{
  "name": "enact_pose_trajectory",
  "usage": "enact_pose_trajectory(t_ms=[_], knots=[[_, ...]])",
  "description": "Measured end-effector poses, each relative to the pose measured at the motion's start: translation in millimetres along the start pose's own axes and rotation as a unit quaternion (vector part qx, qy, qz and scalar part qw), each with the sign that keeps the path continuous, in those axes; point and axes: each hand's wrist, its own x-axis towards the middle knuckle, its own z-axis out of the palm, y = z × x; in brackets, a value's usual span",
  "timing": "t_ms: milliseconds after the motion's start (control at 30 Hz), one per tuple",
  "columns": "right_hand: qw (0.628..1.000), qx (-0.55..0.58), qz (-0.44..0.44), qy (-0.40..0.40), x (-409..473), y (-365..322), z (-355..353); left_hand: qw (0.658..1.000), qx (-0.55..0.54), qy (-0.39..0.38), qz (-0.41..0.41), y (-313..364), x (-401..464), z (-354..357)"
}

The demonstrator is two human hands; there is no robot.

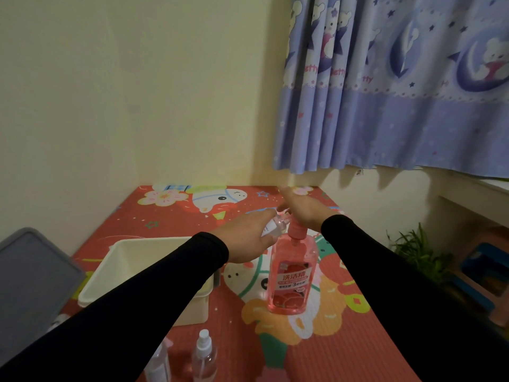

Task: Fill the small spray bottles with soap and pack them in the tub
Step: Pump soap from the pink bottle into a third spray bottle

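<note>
A pink soap bottle [292, 277] with a pump top stands upright on the red mat. My right hand [304, 208] lies flat on the pump head, fingers stretched out. My left hand [245, 239] grips a small clear spray bottle [276, 226], tilted with its open neck at the pump's spout. A cream tub [115, 267] stands to the left, partly hidden by my left forearm. Two more small spray bottles stand near the front edge, one [204, 357] with its white sprayer on, the other [159, 363] partly behind my left sleeve.
A grey lid [30, 285] leans at the far left. The red patterned mat [344, 340] covers the surface up to the wall. A blue curtain [385, 86] hangs at the back right. A green plant [418, 249] and a low shelf sit to the right.
</note>
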Motion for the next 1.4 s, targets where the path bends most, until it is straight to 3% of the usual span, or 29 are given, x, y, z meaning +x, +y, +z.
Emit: enact_pose_trajectory(t_ms=[167,300,700,1000,1267,1400], knots=[[0.999,-0.041,-0.009,-0.003,-6,-3,-2,1.000,0.010,-0.013,-0.004,2,0,-2],[1.000,0.016,-0.021,0.015,-5,-7,-10,1.000,0.013,-0.006,-0.002,4,0,-10],[1.000,-0.009,-0.004,0.008,-2,1,0,1.000,0.014,-0.014,-0.008,0,0,0],[0.998,0.069,-0.001,0.016,1,-3,-8,1.000,0.004,0.010,0.006,2,2,-9],[1.000,-0.023,-0.003,0.001,-6,-2,-2,1.000,0.008,-0.017,-0.002,-3,1,-1],[0.999,0.038,-0.005,0.003,-1,-6,-9,1.000,0.002,0.001,0.004,-2,3,-8]])
